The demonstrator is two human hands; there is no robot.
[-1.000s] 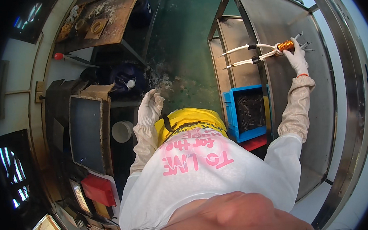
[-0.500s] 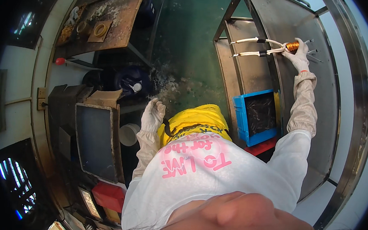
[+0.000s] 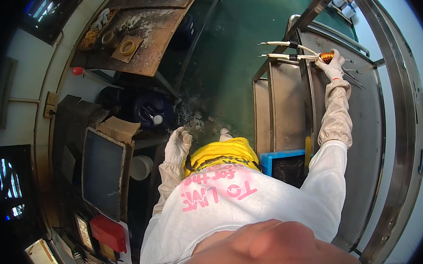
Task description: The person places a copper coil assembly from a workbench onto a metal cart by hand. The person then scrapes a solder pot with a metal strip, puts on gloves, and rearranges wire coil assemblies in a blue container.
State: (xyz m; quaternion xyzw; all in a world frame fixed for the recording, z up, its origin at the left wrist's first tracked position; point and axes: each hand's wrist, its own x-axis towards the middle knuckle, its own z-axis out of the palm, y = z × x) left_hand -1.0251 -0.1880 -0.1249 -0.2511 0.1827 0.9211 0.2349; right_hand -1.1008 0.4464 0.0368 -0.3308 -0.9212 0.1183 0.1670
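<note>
In a white glove, my right hand [image 3: 333,69] is closed around a copper-wire coil [image 3: 326,57] at the far right, over a metal shelf rack [image 3: 360,160]. Two thick white sleeved leads [image 3: 280,56] with black bands stretch leftward from the coil, their bare ends past the rack's edge. Thin wire ends stick out on the other side of the hand. My left hand [image 3: 177,146], also gloved, hangs beside my yellow-covered waist, its fingers loosely bent and nothing visible in them. It touches nothing that I can see.
A blue crate [image 3: 279,156] sits low in the rack near my right side. At left are a worn workbench [image 3: 146,55] with a ring on a block [image 3: 126,48], a dark jug [image 3: 145,109], a pale bucket [image 3: 141,167], a framed dark panel [image 3: 103,174] and a red box [image 3: 108,233].
My view has shifted forward along the rack, and the blue crate now lies closer to my body, mostly hidden. The coil stays in my right hand; a foot now shows ahead.
</note>
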